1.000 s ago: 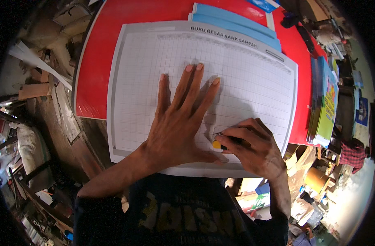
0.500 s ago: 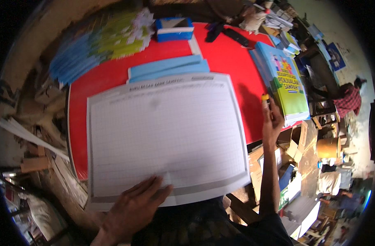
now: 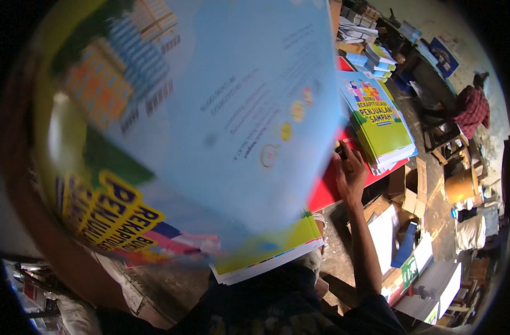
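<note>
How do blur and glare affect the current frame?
Head view: the large printed sheet is blurred, with a pale glare streak near its left edge; head view: the stack of booklets looks sharper, and black vignetting fills the corners.

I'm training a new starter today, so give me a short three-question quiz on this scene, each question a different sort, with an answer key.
1. True or false: the large printed sheet hides part of the red table.
2. Choose one. The booklet stack is nearer to: A, the left forearm; B, the right hand.
3. Fill in: the lower part of the stack's top cover is ____.

Key: 1 true; 2 B; 3 green.
</note>
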Demonstrator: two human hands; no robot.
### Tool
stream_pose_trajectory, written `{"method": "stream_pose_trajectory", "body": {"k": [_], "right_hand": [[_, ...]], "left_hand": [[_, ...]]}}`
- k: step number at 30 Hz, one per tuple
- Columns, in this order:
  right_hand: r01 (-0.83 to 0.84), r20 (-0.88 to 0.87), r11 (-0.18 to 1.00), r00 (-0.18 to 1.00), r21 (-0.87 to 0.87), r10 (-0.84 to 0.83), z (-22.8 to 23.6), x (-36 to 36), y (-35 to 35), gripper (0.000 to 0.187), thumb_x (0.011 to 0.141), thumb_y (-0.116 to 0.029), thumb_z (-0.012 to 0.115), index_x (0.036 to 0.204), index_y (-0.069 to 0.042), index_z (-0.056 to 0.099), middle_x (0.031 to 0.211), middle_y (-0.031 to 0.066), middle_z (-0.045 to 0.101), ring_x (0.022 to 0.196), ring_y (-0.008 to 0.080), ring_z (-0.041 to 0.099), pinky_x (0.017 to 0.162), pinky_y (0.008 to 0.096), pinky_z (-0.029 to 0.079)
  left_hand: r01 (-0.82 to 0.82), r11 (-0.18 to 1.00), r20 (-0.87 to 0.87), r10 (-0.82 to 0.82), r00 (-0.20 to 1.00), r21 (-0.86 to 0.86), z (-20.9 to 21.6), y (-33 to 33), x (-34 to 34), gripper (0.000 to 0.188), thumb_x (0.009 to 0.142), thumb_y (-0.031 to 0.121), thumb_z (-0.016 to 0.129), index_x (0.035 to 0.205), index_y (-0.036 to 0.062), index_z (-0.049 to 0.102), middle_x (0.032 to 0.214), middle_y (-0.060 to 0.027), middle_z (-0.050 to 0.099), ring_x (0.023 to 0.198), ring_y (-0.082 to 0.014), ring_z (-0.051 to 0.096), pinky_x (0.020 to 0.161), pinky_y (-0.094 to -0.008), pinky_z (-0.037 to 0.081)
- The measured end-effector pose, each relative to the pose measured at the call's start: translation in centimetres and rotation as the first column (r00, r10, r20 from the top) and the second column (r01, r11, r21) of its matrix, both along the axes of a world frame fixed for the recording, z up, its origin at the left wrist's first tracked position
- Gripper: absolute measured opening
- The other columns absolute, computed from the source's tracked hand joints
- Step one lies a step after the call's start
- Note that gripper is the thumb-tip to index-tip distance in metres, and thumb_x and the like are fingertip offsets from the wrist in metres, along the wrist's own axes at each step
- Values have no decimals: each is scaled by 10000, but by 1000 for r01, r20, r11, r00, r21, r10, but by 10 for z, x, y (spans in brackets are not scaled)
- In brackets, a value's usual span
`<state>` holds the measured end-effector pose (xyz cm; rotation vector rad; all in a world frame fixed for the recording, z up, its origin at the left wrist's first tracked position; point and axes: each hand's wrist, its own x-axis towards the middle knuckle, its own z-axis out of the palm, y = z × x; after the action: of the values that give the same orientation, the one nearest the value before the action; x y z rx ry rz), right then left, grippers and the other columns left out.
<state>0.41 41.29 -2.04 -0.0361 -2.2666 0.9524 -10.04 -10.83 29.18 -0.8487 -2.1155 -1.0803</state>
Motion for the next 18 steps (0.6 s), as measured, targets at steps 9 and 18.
{"method": "stream_pose_trajectory", "body": {"k": [9, 18], "right_hand": [[113, 108, 978, 990, -178, -94, 9, -6, -14, 435, 998, -207, 724, 1337, 59, 661, 1045, 112, 670, 945, 177, 666, 844, 305, 539], [-180, 225, 889, 929, -422, 294, 94, 9, -56, 279, 1008, -258, 688, 1175, -34, 689, 955, 35, 686, 772, 100, 612, 662, 249, 512]], "left_hand": [[393, 895, 759, -104, 642, -210, -218, 83, -8, 427, 1014, 243, 677, 1405, 89, 600, 1223, -77, 713, 1109, -185, 672, 983, -351, 522], [129, 823, 270, 31, 962, -554, -244, 100, 80, 775, 909, 637, 662, 1553, 241, 494, 1667, -115, 354, 1562, -324, 273, 1290, -545, 124]]}}
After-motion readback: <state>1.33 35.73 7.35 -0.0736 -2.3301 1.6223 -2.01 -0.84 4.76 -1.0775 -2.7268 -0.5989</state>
